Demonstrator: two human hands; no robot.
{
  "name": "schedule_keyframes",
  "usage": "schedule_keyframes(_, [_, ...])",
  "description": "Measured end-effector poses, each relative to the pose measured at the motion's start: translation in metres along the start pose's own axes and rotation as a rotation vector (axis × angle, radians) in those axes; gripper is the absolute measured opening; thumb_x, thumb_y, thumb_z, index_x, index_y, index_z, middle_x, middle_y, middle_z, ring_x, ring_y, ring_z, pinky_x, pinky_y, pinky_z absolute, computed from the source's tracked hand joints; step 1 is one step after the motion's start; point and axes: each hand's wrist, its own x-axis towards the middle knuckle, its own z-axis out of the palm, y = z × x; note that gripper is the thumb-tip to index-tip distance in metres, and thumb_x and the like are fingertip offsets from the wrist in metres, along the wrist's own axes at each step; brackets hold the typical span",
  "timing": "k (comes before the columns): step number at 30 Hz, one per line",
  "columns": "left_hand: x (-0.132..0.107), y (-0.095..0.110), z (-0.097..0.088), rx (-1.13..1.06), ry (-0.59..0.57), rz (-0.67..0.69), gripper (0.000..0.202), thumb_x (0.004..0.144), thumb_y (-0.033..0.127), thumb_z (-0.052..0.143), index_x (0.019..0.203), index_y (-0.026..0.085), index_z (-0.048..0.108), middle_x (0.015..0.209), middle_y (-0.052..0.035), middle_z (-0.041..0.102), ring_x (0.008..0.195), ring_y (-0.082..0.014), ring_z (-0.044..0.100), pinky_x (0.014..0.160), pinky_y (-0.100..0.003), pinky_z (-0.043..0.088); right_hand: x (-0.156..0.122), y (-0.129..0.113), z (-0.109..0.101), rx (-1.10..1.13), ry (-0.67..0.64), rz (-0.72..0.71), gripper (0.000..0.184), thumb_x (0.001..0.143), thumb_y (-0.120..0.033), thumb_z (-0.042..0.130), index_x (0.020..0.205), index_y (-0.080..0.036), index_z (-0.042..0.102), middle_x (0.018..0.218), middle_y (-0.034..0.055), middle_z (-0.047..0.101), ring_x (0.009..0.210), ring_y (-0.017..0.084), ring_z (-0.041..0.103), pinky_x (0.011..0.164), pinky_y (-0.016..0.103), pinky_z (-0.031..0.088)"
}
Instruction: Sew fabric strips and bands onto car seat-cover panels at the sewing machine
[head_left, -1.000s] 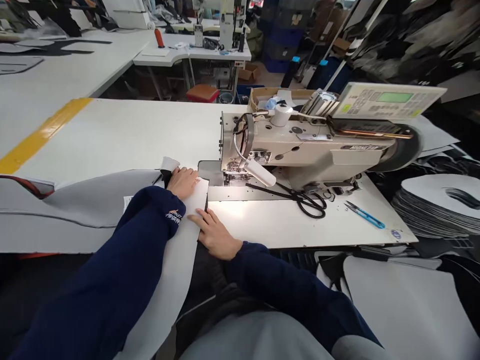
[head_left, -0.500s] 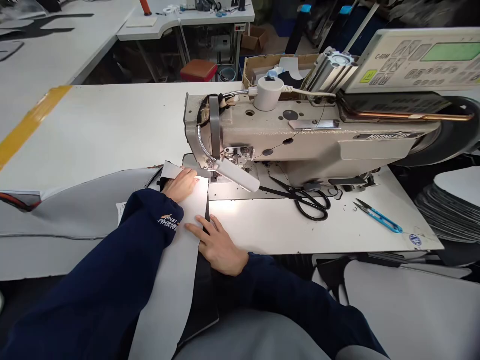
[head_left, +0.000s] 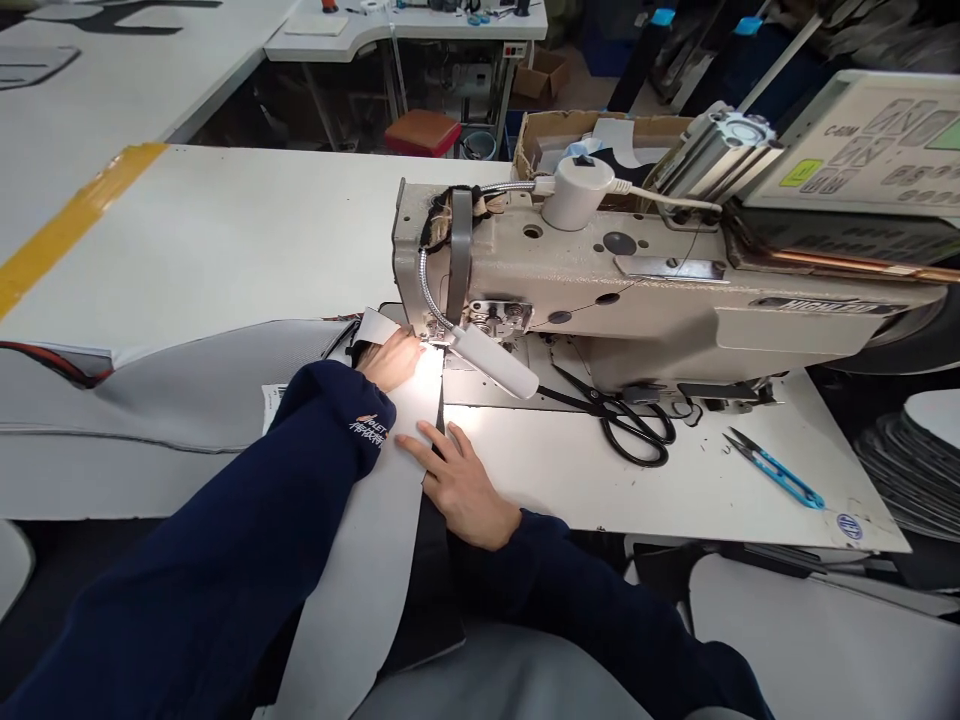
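My left hand lies on a grey fabric panel, fingers flat and pressed down just left of the needle area of the beige sewing machine. My right hand rests open on the same panel's right edge, fingers spread, nearer to me. The panel runs from my lap up to the presser foot, with a dark layer under its right edge. A small lamp on a flexible neck lights the spot in front of the needle.
Black scissors and blue thread snips lie on the machine table to the right. A wide grey fabric piece spreads left. A control panel stands top right. Stacked cut pieces sit far right.
Both hands have slid the grey panel forward toward the needle; my left hand is now right beside the presser foot. My view has moved closer to the machine.
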Motion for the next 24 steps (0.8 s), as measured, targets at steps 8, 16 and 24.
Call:
schedule_keyframes(8, [-0.003,0.006,0.001,0.006,0.0,-0.007,0.034,0.096,0.013,0.038,0.111,0.012,0.069,0.116,-0.0163,0.066,0.109,-0.0278,0.064,0.093,-0.035,0.05,-0.005,0.002,0.004,-0.052,0.091,-0.024,0.027,0.096,-0.01,0.045,0.083,-0.016,0.068,0.16,0.0054,0.037,0.148,0.033,0.021,0.115,0.058,0.031])
schedule_keyframes(16, [-0.019,0.003,0.009,0.129,0.139,0.094,0.035,0.101,0.025,0.04,0.124,0.012,0.063,0.122,-0.0207,0.06,0.118,-0.0337,0.057,0.1,-0.046,0.045,-0.008,-0.006,0.008,0.049,0.141,0.147,0.032,0.099,-0.007,0.036,0.08,-0.018,0.06,0.092,0.0053,0.057,0.089,0.019,0.046,0.09,0.036,0.046])
schedule_keyframes(24, [-0.073,0.049,-0.001,0.177,0.005,0.056,0.043,0.089,0.044,0.06,0.114,0.009,0.063,0.117,-0.0205,0.057,0.113,-0.0374,0.055,0.09,-0.047,0.049,-0.003,-0.004,0.004,-0.071,0.179,-0.135,0.021,0.096,-0.012,0.048,0.094,-0.011,0.069,0.117,0.013,0.063,0.116,0.027,0.048,0.114,0.046,0.038])
